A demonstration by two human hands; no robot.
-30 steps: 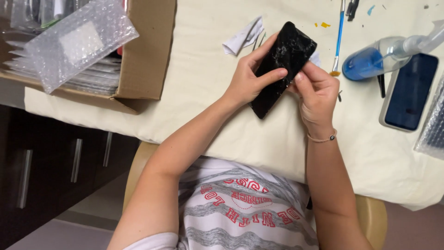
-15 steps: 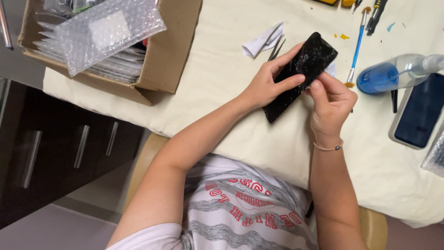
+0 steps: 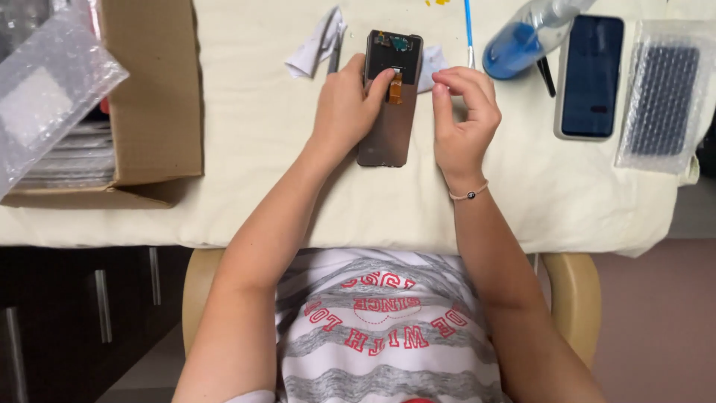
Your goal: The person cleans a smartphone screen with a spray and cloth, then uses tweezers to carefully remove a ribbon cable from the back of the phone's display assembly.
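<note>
The phone screen panel is held flat against the cloth-covered bench by the left hand, whose grip is closed on the panel's left edge, with one fingertip pressed beside the small orange flex strip on its back. The panel lies back side up, near the middle of the bench, its top end pointing away from the person. The right hand is held just beside the panel's right edge; its grip is loosely curled, thumb and forefinger pinched together, and whether anything is held between them cannot be told. Beyond the hands, crumpled white paper and a thin blue-handled tool are seen. Further right lie a blue spray bottle, a dark phone and a bubble-wrapped item. A cardboard box stands at the left.
</note>
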